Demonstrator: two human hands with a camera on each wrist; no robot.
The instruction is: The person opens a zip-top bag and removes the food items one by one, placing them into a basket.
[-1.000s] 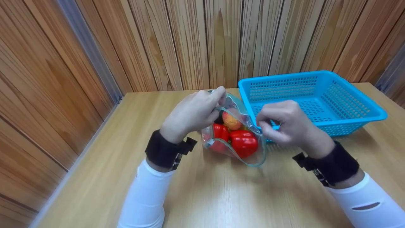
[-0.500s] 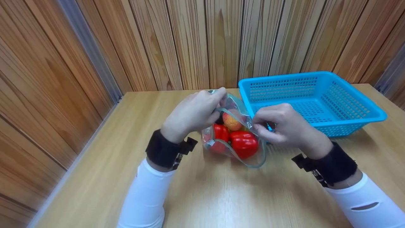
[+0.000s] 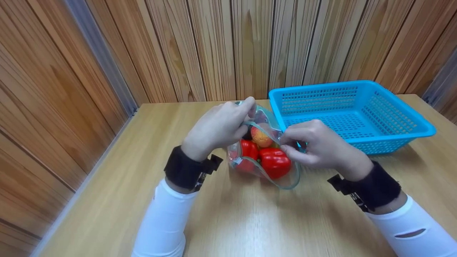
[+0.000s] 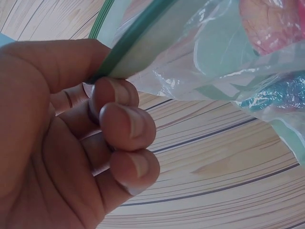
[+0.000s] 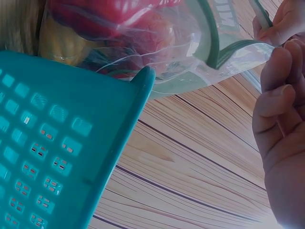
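A clear zip-top bag with green edging stands at mid-table, its mouth gaping. Inside show two red bell peppers and a round yellow-red fruit; a dark item beside the fruit is mostly hidden. My left hand pinches the green zip strip at the bag's far left corner, thumb against index finger in the left wrist view, the other fingers loosely curled. On the opposite side my right hand pinches the bag's rim between thumb and forefinger, near the basket. The right wrist view shows its fingertips at the green strip's end.
A blue plastic basket with perforated walls stands at the back right, its near left corner close beside the bag. Wood-plank walls rise behind and to the left of the wooden table.
My right hand has slid left along the bag's rim, toward my left hand, and slightly down. The left hand, bag and basket have stayed nearly still.
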